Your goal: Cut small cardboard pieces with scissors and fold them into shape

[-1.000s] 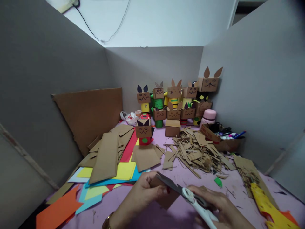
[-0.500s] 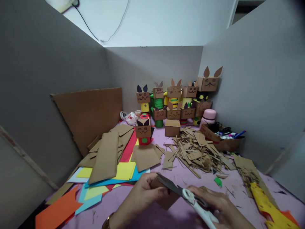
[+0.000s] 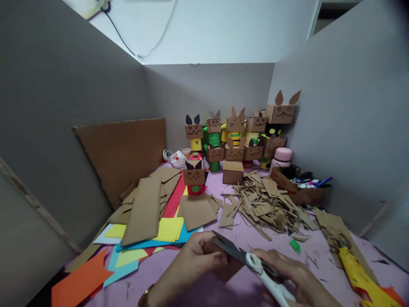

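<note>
Near the front of the table, my left hand point(image 3: 198, 258) pinches a small brown cardboard piece point(image 3: 225, 270) between thumb and fingers. My right hand point(image 3: 287, 273) grips white-handled scissors point(image 3: 255, 261), with their dark blades point(image 3: 228, 246) pointing up and left. The blades lie across the top of the cardboard piece, close to my left fingertips. Whether the lower blade is under the cardboard is hidden. Just beyond my hands lie flat cardboard squares point(image 3: 197, 212) and a cardboard figure with a cat-like face point(image 3: 194, 175) on a red base.
At the back stand several cardboard animal figures point(image 3: 234, 124) and a plain cardboard box point(image 3: 233, 172). Cardboard scraps point(image 3: 265, 207) are heaped right of centre. Coloured paper point(image 3: 83, 279) and cardboard strips point(image 3: 142, 212) lie left. A yellow glue gun point(image 3: 361, 273) and a tool box point(image 3: 308, 195) are right.
The whole view has shifted slightly, with the scene sitting a little further right. Both hands, the scissors and the cardboard piece keep nearly the same pose.
</note>
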Demonstrator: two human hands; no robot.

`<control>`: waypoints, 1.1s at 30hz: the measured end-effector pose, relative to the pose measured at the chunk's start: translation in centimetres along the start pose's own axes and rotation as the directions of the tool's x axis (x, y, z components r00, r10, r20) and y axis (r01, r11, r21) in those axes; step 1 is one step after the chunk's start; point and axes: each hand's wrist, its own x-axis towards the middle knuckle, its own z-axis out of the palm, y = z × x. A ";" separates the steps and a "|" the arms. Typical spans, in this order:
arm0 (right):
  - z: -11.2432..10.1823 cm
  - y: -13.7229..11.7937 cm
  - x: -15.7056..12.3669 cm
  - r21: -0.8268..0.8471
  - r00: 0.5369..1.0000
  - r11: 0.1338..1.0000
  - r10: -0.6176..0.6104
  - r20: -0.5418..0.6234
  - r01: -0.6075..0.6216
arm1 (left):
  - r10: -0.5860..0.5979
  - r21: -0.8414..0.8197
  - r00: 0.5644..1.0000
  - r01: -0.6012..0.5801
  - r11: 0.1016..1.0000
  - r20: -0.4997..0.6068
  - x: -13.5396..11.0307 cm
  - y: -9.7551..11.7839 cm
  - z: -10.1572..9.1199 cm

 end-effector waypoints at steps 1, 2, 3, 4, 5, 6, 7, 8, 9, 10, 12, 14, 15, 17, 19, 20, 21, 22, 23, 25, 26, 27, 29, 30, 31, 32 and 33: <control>0.0 -0.1 0.0 -0.006 1.000 1.000 0.000 -0.009 0.000 | 0.004 0.016 1.000 -0.004 1.000 -0.001 0.0 -0.1 0.0; -0.1 -0.2 0.0 -0.011 1.000 1.000 0.000 -0.013 0.000 | 0.008 0.031 1.000 -0.008 0.999 -0.007 0.0 -0.2 0.0; -0.1 -0.2 0.0 -0.012 1.000 1.000 0.000 -0.013 -0.001 | 0.009 0.043 1.000 -0.008 0.999 -0.020 0.1 -0.3 0.0; -0.1 -0.3 0.1 -0.011 1.000 1.000 0.001 -0.010 -0.001 | 0.003 0.050 1.000 -0.002 0.999 -0.031 0.1 -0.4 0.0; -0.1 -0.3 0.1 -0.007 1.000 1.000 0.000 -0.004 0.000 | -0.007 0.051 0.999 0.009 0.999 -0.040 0.1 -0.4 0.0; -0.1 -0.3 0.1 0.000 1.000 1.000 -0.002 0.001 0.002 | -0.018 0.051 0.999 0.020 0.999 -0.045 0.1 -0.5 0.0; 0.0 -0.2 0.1 0.008 1.000 1.000 -0.008 0.003 0.008 | -0.026 0.049 0.999 0.028 0.998 -0.047 0.1 -0.5 0.0; 0.0 -0.1 0.1 0.016 1.000 1.000 -0.014 0.003 0.014 | -0.026 0.047 0.998 0.028 0.999 -0.049 0.1 -0.4 0.1; 0.0 0.0 0.1 0.022 1.000 1.000 -0.022 0.002 0.022 | -0.021 0.045 0.998 0.023 0.999 -0.051 0.1 -0.4 0.1; 0.0 0.1 0.1 0.023 1.000 0.999 -0.025 0.001 0.025 | -0.013 0.044 0.999 0.015 0.999 -0.053 0.2 -0.4 0.1; 0.0 0.2 0.1 0.021 1.000 1.000 -0.023 0.001 0.023 | -0.015 0.042 0.998 0.017 0.999 -0.053 0.2 -0.3 0.2; 0.0 0.3 0.1 0.027 1.000 0.999 -0.024 0.006 0.024 | -0.025 0.032 0.998 0.027 0.999 -0.053 0.2 -0.3 0.3; 0.0 0.4 0.1 0.033 1.000 0.999 -0.027 0.013 0.027 | -0.025 0.025 0.999 0.027 0.999 -0.048 0.2 -0.3 0.3; 0.0 0.3 0.2 0.048 0.999 0.998 -0.029 0.033 0.027 | -0.013 0.013 0.999 0.014 1.000 -0.030 0.2 -0.3 0.4; -0.1 0.3 0.2 0.064 0.999 0.998 -0.019 0.045 0.016 | -0.010 0.012 1.000 0.010 1.000 -0.001 0.1 -0.2 0.4; -0.1 0.3 0.2 0.075 0.999 0.997 -0.015 0.046 0.012 | -0.017 0.019 1.000 0.016 1.000 0.015 0.1 -0.2 0.4; -0.1 0.3 0.2 0.087 0.999 0.996 -0.011 0.045 0.007 | -0.026 0.026 0.999 0.025 0.999 0.027 0.1 -0.2 0.4; -0.1 0.4 0.1 0.102 0.999 0.995 -0.005 0.048 0.000 | -0.037 0.032 0.999 0.036 0.999 0.033 0.1 -0.1 0.3; 0.0 0.6 0.1 0.120 0.998 0.993 0.003 0.057 -0.010 | -0.045 0.036 0.998 0.044 0.998 0.034 0.1 -0.1 0.3; 0.5 1.0 0.1 0.170 0.996 0.984 0.036 0.084 -0.050 | -0.054 0.037 0.998 0.054 0.998 0.016 0.1 -0.1 0.2; 0.8 1.4 0.1 0.204 0.994 0.976 0.060 0.094 -0.078 | -0.054 0.034 0.999 0.054 0.998 0.002 0.1 -0.1 0.2; 1.1 1.7 0.1 0.243 0.991 0.964 0.088 0.104 -0.111 | -0.053 0.032 0.998 0.053 0.998 -0.016 0.1 -0.1 0.1; 1.6 2.4 0.1 0.326 0.983 0.928 0.150 0.108 -0.177 | -0.058 0.027 0.997 0.060 0.998 -0.051 0.2 -0.1 0.1; 1.8 2.6 0.1 0.368 0.978 0.907 0.177 0.110 -0.206 | -0.065 0.020 0.996 0.066 0.998 -0.069 0.3 -0.1 0.1; 1.8 2.7 0.1 0.405 0.973 0.885 0.198 0.122 -0.231 | -0.073 0.006 0.994 0.074 0.997 -0.086 0.3 0.0 0.1; 1.8 2.7 0.1 0.433 0.967 0.866 0.213 0.138 -0.252 | -0.082 -0.015 0.991 0.081 0.997 -0.101 0.3 0.0 0.1; 1.7 2.6 0.1 0.451 0.962 0.851 0.223 0.156 -0.270 | -0.085 -0.035 0.989 0.081 0.996 -0.120 0.3 0.1 0.1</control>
